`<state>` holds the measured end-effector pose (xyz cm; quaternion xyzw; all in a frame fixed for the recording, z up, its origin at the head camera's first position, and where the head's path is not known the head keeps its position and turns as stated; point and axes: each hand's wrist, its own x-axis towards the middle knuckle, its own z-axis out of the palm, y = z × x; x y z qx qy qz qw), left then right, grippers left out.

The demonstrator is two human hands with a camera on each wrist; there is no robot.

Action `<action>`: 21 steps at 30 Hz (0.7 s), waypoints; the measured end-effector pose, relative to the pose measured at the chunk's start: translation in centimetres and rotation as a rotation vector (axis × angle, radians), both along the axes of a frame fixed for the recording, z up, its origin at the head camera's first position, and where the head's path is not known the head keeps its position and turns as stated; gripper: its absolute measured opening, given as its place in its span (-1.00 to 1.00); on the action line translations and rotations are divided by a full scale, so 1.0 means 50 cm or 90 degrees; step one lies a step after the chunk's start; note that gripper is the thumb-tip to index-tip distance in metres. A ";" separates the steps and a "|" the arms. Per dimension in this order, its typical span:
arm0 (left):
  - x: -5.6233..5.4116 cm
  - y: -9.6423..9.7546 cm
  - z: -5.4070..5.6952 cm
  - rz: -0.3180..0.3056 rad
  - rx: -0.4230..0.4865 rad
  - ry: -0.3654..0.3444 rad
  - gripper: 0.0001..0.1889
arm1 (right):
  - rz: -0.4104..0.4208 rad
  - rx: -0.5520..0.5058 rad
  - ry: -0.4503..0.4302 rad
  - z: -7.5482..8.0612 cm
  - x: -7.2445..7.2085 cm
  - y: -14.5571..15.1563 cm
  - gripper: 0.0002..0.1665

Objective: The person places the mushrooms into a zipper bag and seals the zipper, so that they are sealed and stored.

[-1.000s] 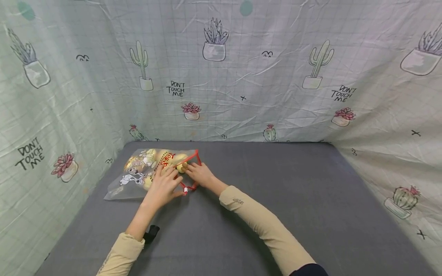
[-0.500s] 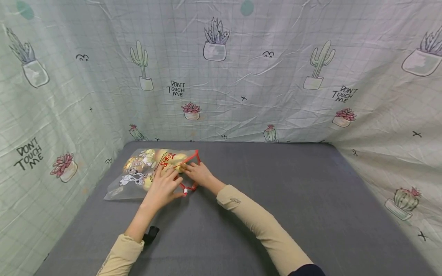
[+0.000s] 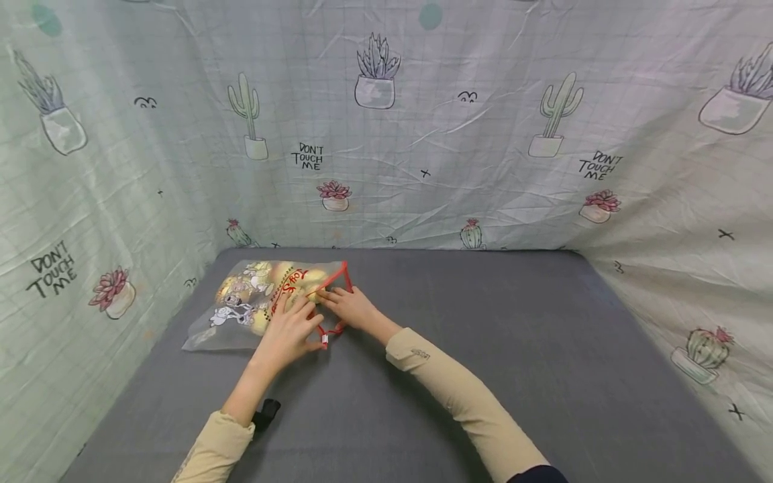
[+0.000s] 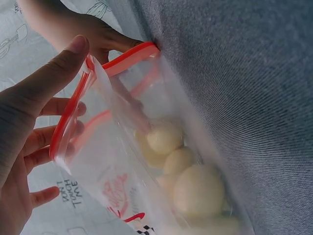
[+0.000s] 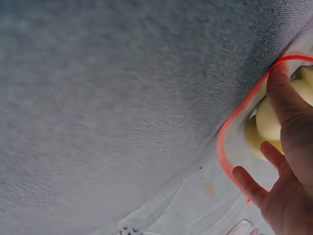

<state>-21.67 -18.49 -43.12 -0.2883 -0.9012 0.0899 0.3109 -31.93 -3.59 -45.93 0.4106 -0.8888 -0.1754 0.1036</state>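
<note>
A clear zip bag (image 3: 205, 329) with a red rim and cartoon print lies at the left of the table, its mouth facing right and held apart. Inside are several pale yellow rounded things (image 4: 198, 191). My left hand (image 3: 286, 332) holds the rim by the white slider (image 3: 325, 339), thumb at the corner and fingers spread along the red edge. At the mouth is my right hand (image 3: 353, 308). Its thumb (image 5: 281, 93) presses the lower rim, while other fingers reach inside toward the yellow things, seen through the plastic in the left wrist view. Two fingers stay spread outside.
A grey cloth covers the table (image 3: 483, 335). A black strap-like piece (image 3: 266, 412) shows beside the left forearm. Pale curtains (image 3: 398, 168) with cactus prints stand around the back and sides.
The hands stay almost in place at the bag's mouth. The left hand and slider have shifted very slightly toward the near edge.
</note>
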 end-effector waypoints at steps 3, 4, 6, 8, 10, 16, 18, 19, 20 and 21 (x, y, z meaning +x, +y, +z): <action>0.001 -0.001 -0.004 -0.003 -0.001 0.000 -0.49 | 0.018 -0.021 -0.009 -0.005 -0.001 0.011 -0.05; 0.001 -0.001 -0.005 -0.005 0.001 0.000 -0.49 | 0.023 -0.029 -0.013 -0.007 -0.002 0.015 -0.06; 0.001 -0.003 -0.006 -0.011 0.007 -0.002 -0.49 | 0.035 -0.048 -0.017 -0.007 -0.002 0.022 -0.08; 0.001 -0.004 -0.007 -0.020 0.017 -0.005 -0.50 | 0.047 -0.068 -0.022 -0.006 -0.002 0.029 -0.10; 0.000 -0.005 -0.008 -0.028 0.027 -0.007 -0.49 | 0.058 -0.092 -0.033 -0.004 0.000 0.035 -0.12; 0.004 -0.008 -0.011 -0.042 0.054 -0.017 -0.52 | 0.066 -0.119 -0.055 0.000 0.011 0.049 -0.24; 0.005 -0.008 -0.011 -0.041 0.058 -0.023 -0.52 | 0.064 -0.124 -0.057 0.002 0.014 0.054 -0.26; 0.005 -0.009 -0.012 -0.039 0.056 -0.024 -0.52 | 0.065 -0.126 -0.056 0.003 0.014 0.056 -0.27; 0.006 -0.008 -0.012 -0.039 0.055 -0.025 -0.52 | 0.066 -0.130 -0.055 0.004 0.015 0.058 -0.28; 0.006 -0.009 -0.013 -0.037 0.051 -0.024 -0.51 | 0.068 -0.133 -0.054 0.006 0.016 0.060 -0.29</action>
